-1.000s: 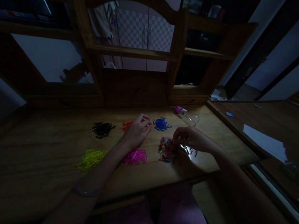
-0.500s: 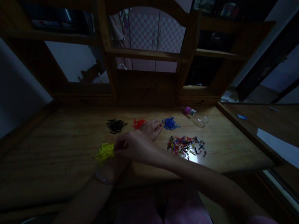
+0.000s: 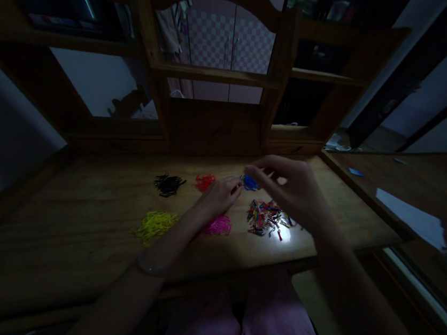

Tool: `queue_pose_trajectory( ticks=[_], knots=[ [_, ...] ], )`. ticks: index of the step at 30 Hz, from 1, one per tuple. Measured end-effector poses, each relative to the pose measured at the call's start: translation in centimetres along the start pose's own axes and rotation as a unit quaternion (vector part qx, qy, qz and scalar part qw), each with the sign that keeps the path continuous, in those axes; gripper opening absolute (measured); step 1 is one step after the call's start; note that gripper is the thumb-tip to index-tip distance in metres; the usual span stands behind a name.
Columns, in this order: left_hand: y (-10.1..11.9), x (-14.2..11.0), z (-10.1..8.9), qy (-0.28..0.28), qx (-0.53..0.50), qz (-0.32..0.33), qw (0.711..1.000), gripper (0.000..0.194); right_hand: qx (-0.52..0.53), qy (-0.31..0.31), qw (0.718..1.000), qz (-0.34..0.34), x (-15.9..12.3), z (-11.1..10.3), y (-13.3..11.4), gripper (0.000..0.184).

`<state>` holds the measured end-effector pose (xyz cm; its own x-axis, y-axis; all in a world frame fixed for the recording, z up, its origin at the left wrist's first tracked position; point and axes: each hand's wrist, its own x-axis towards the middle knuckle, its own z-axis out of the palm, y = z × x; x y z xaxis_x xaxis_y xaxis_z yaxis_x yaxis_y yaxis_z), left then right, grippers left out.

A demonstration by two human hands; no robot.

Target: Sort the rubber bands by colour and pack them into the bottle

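Note:
My left hand (image 3: 223, 194) rests low over the desk between the red pile (image 3: 204, 182) and the blue pile (image 3: 250, 182), its fingers curled together. Whatever they hold is too small to name. My right hand (image 3: 290, 184) is raised in front of the blue pile, thumb and forefinger tips close together; any piece between them cannot be made out. Below it lies a mixed-colour pile (image 3: 264, 215) of small, thin, loop-like pieces, partly covered by the hand. Beneath my left forearm a pink pile (image 3: 217, 225) shows. Further left are a yellow pile (image 3: 156, 226) and a black pile (image 3: 169, 185).
A wooden shelf unit (image 3: 218, 125) with open frames stands along the back of the desk (image 3: 90, 204). To the right, a side surface carries white paper (image 3: 410, 216) and a small blue packet (image 3: 355, 172). The room is dim.
My right hand has swung from beside the yellow pile to the right, in front of the blue pile, uncovering the pink pile and hiding the clear bottle. My left hand stays nearly in place.

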<state>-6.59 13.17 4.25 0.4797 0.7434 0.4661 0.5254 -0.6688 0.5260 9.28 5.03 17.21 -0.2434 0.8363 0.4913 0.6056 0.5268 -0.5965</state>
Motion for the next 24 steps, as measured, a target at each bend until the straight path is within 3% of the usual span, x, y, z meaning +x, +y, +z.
queue_pose_trajectory(
  ticks=[3, 5, 8, 12, 17, 24],
  knots=[
    [0.2, -0.1, -0.1, -0.020, 0.035, 0.024, 0.999, 0.018, -0.025, 0.056, 0.994, 0.091, -2.5, -3.4, 4.4, 0.025],
    [0.4, -0.1, 0.0, -0.033, 0.049, 0.039, 0.998, 0.017, -0.039, 0.078, 0.986, 0.142, -4.7, -4.0, 7.4, 0.025],
    [0.5, -0.2, 0.0, -0.056, 0.051, 0.054, 0.996, 0.019, -0.057, 0.051, 0.981, 0.178, -8.1, -3.8, 10.6, 0.018],
    [0.4, -0.2, 0.0, -0.063, 0.053, 0.051, 0.995, 0.020, -0.084, -0.029, 0.979, 0.185, -11.2, -3.5, 11.3, 0.014],
    [-0.1, -0.2, 0.0, -0.066, 0.055, 0.044, 0.995, 0.021, -0.124, -0.087, 0.975, 0.165, -11.8, -2.2, 11.6, 0.010],
    [-0.2, -0.2, 0.0, -0.066, 0.053, 0.039, 0.996, 0.022, -0.165, -0.090, 0.968, 0.169, -11.8, -1.3, 13.3, 0.009]
  ],
)
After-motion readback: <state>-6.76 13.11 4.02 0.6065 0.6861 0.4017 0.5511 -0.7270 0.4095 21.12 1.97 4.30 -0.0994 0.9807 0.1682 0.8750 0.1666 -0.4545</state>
